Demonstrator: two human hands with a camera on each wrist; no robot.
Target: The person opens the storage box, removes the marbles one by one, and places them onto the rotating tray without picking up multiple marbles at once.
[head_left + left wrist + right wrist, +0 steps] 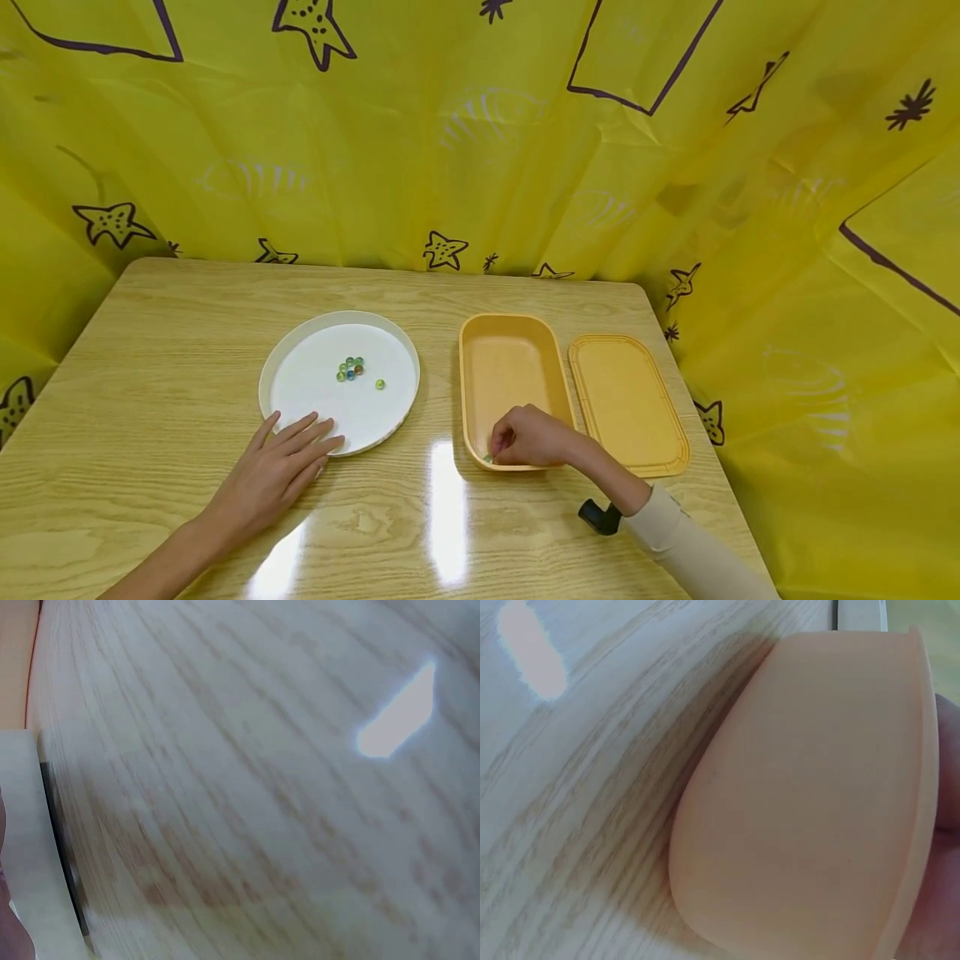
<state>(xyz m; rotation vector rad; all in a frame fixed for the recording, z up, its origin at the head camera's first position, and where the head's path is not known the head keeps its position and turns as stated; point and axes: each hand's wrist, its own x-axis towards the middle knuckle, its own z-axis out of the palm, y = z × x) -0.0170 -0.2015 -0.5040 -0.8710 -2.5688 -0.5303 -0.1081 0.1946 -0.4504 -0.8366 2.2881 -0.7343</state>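
Observation:
On the near-left rim of a round white tray (300,392) rests my left hand (273,471), its fingers spread and reaching over the edge. Several glass marbles (350,371) sit clustered in the tray, and a lone yellow-green marble (380,384) lies to their right. My right hand (532,437) is down inside an orange plastic tub (510,354), at its near-left corner. Its curled fingertips pinch a small green marble (488,458). In the right wrist view, the tub's outer wall (802,787) hides most of that hand.
A flat orange lid (626,400) lies just right of the tub. The wooden table (187,333) meets a yellow curtain (375,167) at the back and right. A black band part (600,517) shows under the right wrist.

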